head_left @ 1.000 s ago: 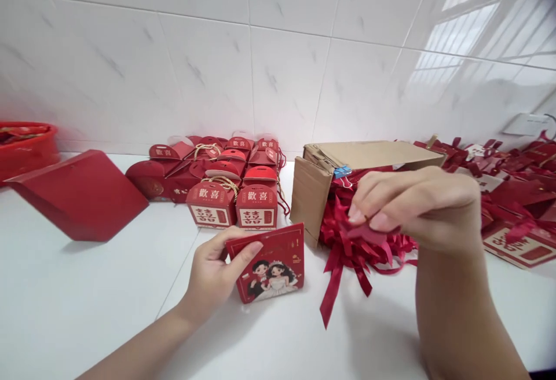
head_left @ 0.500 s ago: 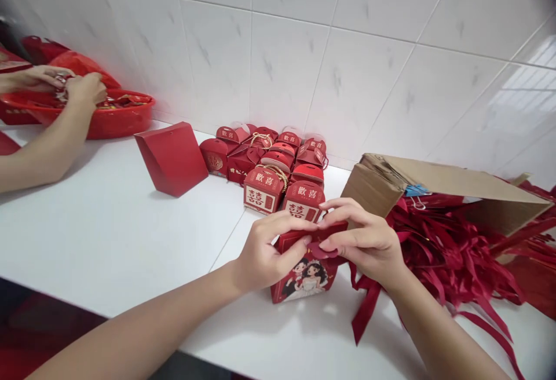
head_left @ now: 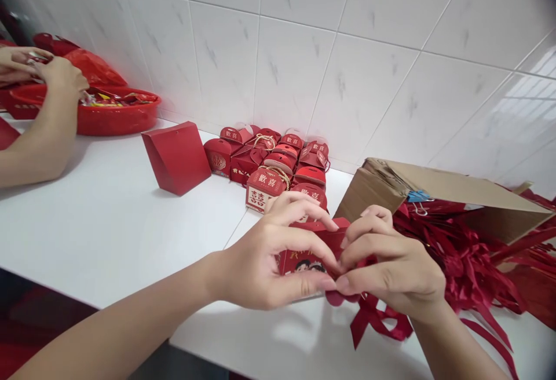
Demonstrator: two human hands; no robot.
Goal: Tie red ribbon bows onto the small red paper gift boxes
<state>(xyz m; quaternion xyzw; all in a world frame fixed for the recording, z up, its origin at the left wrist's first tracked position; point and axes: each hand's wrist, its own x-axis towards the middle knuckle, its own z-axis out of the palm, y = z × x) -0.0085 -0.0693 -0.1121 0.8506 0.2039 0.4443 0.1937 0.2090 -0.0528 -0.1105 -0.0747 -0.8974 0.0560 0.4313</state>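
A small red gift box [head_left: 292,259] with a printed cartoon couple stands on the table, partly covered by my hands. In front of it, my left hand [head_left: 286,258] pinches a dark red ribbon [head_left: 335,298] between thumb and forefinger. My right hand [head_left: 386,261] meets it from the other side, its thumb and fingers closed on the same ribbon. Ribbon also hangs below the right hand, with a cut end lying on the table. Exactly how the ribbon runs between the fingertips is hidden.
Several finished-looking red boxes [head_left: 264,186] stand grouped by the tiled wall. A plain red box [head_left: 178,160] is left of them. A cardboard box [head_left: 369,186] spills red ribbons at right. Far left, another person's hands [head_left: 56,73] work over a red basin [head_left: 117,119].
Both hands have come forward off the box top, toward me, with the ribbon between them. The other person's hands have shifted left. The view has tilted slightly.
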